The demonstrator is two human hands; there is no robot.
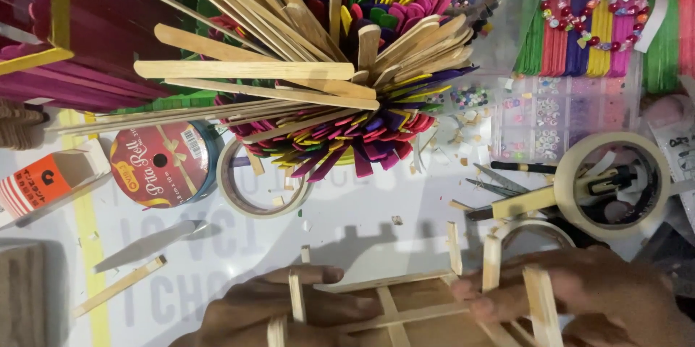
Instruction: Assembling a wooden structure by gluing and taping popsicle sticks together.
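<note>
A small frame of plain wooden craft sticks (394,303) stands on the white table (347,231) at the bottom centre, with several upright posts. My left hand (282,311) rests on its left side, fingers around an upright stick (296,293). My right hand (579,293) holds the frame's right side, thumb and fingers on a horizontal stick, beside two more uprights (539,303). Part of the frame is hidden under both hands.
A cup crammed with plain and coloured craft sticks (340,79) towers over the middle. A red ribbon spool (163,164) and tape rolls (264,187), (615,184) lie around it, with scissors (499,187), a bead box (557,115), a loose stick (119,285) and a blade (148,244).
</note>
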